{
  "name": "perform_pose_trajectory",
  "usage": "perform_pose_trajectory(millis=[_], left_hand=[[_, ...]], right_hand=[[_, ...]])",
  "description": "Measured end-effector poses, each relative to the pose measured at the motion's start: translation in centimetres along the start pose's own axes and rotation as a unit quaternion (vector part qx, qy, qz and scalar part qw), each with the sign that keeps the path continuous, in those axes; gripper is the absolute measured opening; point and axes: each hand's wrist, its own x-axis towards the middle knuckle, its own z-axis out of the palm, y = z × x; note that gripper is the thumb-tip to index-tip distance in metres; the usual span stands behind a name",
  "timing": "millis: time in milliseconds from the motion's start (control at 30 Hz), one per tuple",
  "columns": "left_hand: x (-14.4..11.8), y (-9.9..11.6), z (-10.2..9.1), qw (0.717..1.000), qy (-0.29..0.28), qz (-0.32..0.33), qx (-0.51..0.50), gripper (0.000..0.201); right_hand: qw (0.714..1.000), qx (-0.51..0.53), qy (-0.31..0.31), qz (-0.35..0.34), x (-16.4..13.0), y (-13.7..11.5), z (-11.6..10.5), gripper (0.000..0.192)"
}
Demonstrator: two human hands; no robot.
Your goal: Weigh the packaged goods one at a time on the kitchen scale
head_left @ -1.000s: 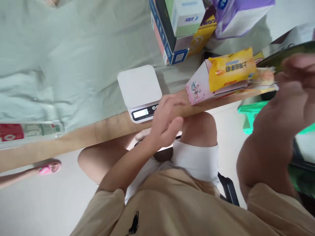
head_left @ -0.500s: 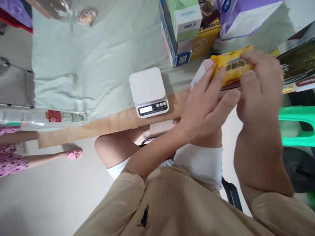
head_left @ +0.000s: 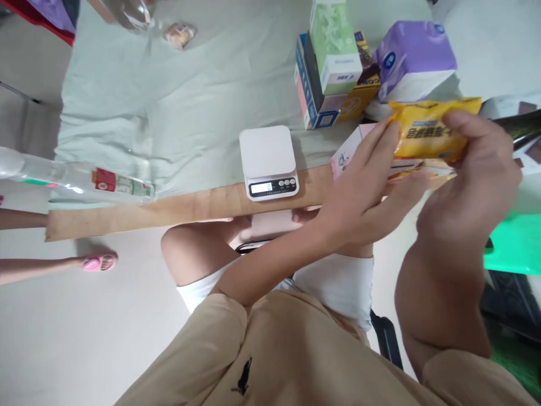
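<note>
Lying on its side, far left: clear plastic bottle (head_left: 76, 176), red label, by the table's wooden edge (head_left: 186, 211). Below it on the floor, a pink sandal (head_left: 99, 262) on someone else's foot. Next, small wrapped snack (head_left: 180, 35) up on the pale green cloth (head_left: 190, 107). White scale (head_left: 267, 152) near the middle, base over the wooden edge, pan bare, display reads 0. Then stacked boxes, green-and-white carton (head_left: 336, 45) on top. Pink box (head_left: 344, 152) sits just below those, partly covered by the left hand (head_left: 367, 189): fingers near straight, tips at the yellow packet's (head_left: 431, 132) left end, thumb spread away; can't tell if they grip. Purple pack (head_left: 416, 53) behind. Packet is between both hands, in front of the pack. Right hand (head_left: 473, 175): fingers curled, closed on packet's right end. Far right, green plastic stool (head_left: 513, 242), below table level.
</note>
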Motion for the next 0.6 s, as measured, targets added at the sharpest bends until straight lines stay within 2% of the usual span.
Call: perform_pose_trajectory(millis=[100,167,233,300,367,467,600], left_hand=[[-1.2,-1.0,-3.9,0.998,0.051,-0.007,0.025,0.056],[-2.2,-2.6,-6.7,0.995,0.076,-0.046,0.038,0.059],[-3.0,-4.6,-9.2,0.988,0.086,-0.117,0.049,0.064],[-3.5,-6.8,-11.1,0.976,0.091,-0.187,0.065,0.067],[-3.6,-8.8,-12.3,0.967,0.105,-0.217,0.083,0.068],[-3.3,-11.1,-13.0,0.968,0.119,-0.194,0.108,0.071],[-3.0,-12.6,-12.8,0.967,0.103,-0.188,0.136,0.077]], right_hand=[[0.997,-0.026,-0.038,-0.07,-0.8,-2.3,3.1,0.049],[0.998,0.02,-0.041,-0.042,-1.4,-3.2,7.0,0.051],[0.996,0.06,-0.059,0.003,-1.8,-3.5,11.4,0.055],[0.991,0.08,-0.096,0.039,-2.3,-3.2,15.3,0.06],[0.985,0.088,-0.135,0.062,-2.6,-2.4,18.0,0.061],[0.977,0.089,-0.174,0.084,-3.0,-1.2,19.9,0.055],[0.971,0.072,-0.197,0.113,-3.2,-0.8,20.4,0.056]])
